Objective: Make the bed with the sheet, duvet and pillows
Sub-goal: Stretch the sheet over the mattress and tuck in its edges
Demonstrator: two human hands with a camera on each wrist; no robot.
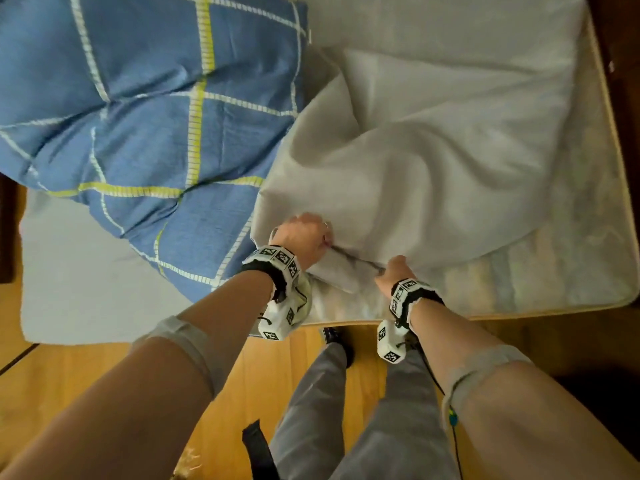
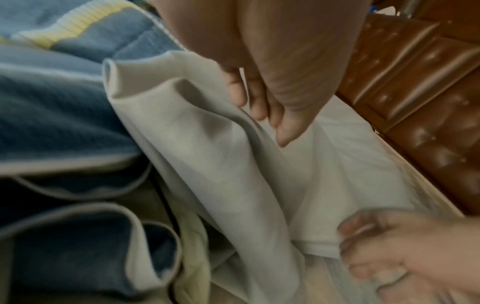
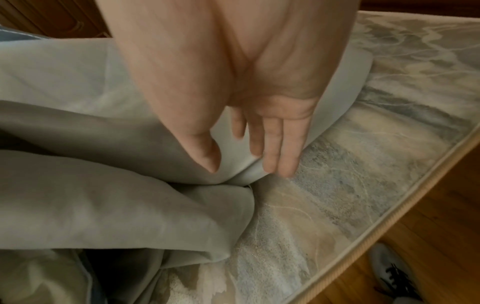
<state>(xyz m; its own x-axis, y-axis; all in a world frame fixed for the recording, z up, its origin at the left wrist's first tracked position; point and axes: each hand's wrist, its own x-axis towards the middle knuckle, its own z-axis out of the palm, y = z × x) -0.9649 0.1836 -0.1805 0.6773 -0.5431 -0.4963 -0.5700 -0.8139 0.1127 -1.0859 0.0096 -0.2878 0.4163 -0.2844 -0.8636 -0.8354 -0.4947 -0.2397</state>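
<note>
A pale grey sheet (image 1: pixel 415 168) lies bunched on the patterned bare mattress (image 1: pixel 554 265). A blue checked duvet (image 1: pixel 138 116) is heaped on the left half of the bed. My left hand (image 1: pixel 306 233) grips a fold of the sheet at its near edge, fingers curled over the cloth (image 2: pixel 262 115). A little to its right, my right hand (image 1: pixel 393 271) pinches the sheet's hem between thumb and fingers (image 3: pixel 240 166). The hem stretches taut between the two hands. No pillows are in view.
Wooden floor (image 1: pixel 104 375) runs along the near side of the bed, where my legs and shoes (image 3: pixel 389 271) stand. A brown tufted panel (image 2: pixel 415 102) borders the far side of the mattress. Pale cloth (image 1: pixel 86 271) hangs over the bed's left near edge.
</note>
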